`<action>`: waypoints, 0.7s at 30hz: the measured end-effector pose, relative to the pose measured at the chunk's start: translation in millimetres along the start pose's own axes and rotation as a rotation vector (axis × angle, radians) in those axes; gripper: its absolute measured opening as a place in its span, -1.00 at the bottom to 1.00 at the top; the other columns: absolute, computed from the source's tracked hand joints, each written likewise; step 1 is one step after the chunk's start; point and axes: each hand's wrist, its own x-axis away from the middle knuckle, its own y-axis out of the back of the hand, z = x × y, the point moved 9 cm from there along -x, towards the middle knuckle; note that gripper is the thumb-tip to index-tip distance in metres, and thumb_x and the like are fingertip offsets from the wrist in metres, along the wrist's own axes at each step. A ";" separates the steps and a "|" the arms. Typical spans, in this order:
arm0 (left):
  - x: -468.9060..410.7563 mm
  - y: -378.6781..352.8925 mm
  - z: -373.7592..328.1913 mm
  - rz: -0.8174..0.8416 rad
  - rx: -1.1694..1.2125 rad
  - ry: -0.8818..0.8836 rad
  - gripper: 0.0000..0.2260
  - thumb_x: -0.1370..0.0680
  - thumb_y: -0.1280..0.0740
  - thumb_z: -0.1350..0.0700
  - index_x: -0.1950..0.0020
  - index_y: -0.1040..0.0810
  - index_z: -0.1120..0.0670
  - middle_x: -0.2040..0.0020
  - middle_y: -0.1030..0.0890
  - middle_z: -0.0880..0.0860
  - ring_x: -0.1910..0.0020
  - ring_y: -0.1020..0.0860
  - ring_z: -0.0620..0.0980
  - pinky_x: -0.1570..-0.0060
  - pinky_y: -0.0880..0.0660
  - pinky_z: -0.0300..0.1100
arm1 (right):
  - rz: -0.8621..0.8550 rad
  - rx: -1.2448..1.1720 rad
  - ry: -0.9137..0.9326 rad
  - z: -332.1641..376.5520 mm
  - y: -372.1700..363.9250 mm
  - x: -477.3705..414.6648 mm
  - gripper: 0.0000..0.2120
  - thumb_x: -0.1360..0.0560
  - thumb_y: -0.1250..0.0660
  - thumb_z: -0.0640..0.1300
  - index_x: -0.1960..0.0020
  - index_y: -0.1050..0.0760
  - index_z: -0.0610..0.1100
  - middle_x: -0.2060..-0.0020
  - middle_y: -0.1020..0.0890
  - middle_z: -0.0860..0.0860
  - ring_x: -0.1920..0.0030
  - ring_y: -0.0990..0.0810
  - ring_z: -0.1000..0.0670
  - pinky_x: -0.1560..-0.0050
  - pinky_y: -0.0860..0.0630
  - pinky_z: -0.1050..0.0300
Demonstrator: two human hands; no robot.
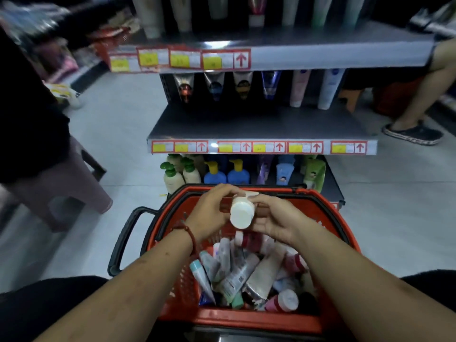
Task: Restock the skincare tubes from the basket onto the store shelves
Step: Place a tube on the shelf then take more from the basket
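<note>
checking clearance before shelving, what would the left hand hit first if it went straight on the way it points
The left hand, gripping the white tube, points ahead. It looks raised above the basket rim, so it would probably first meet the blue pump bottles beyond it; depth is unclear.

A brownish stool [61, 193] stands on the pale floor [118, 134] at left. Cream pump bottles [172, 176] with green tops stand just beside two blue bottles [214, 175] with yellow pumps. Above them runs a row of price labels [269, 147] with red arrows. At right, a bare leg [424, 90] ends in a dark shoe [413, 134].
</note>
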 end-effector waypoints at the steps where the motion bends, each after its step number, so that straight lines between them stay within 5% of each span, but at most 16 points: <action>1: -0.4 9.1 1.3 -0.028 0.027 0.035 -0.62 -0.45 -0.49 0.31 -0.18 -0.59 -0.01 -0.17 -0.61 -0.04 -0.17 -0.59 -0.08 -0.18 -0.54 -0.19 | 0.006 0.037 0.031 9.2 -5.4 5.4 -0.67 -0.51 -0.41 -0.25 -0.26 -0.53 -0.24 -0.12 -0.68 -0.26 -0.05 -0.71 -0.26 0.02 -0.67 -0.17; 6: 5.3 42.3 1.6 -0.138 0.500 0.369 -0.79 -0.59 -0.41 0.16 -0.22 -0.60 0.05 -0.15 -0.67 0.15 -0.09 -0.68 0.08 -0.05 -0.64 -0.08 | 0.063 0.161 0.241 55.8 -35.3 26.0 -0.69 -0.50 -0.39 -0.36 -0.22 -0.58 -0.19 -0.09 -0.71 -0.19 -0.11 -0.69 -0.26 -0.20 -0.57 -0.31; 14: -6.1 86.8 -27.4 -0.190 0.651 0.323 -0.72 -0.53 -0.45 0.25 -0.25 -0.64 0.16 -0.13 -0.71 0.11 -0.14 -0.68 0.12 -0.19 -0.60 0.12 | 0.240 0.168 0.429 107.2 -85.9 44.1 -0.59 -0.58 -0.25 -0.41 -0.38 -0.49 -0.15 -0.20 -0.67 -0.17 -0.21 -0.65 -0.20 -0.19 -0.61 -0.17; 21: -21.0 132.8 -61.4 -0.222 0.695 0.242 -0.73 -0.54 -0.43 0.28 -0.24 -0.63 0.19 -0.13 -0.71 0.15 -0.09 -0.70 0.12 -0.06 -0.65 -0.04 | 0.275 0.382 0.528 152.2 -123.9 54.3 -0.33 -0.46 -0.36 -0.51 -0.43 -0.46 0.03 -0.15 -0.68 -0.18 -0.16 -0.68 -0.16 -0.06 -0.63 -0.02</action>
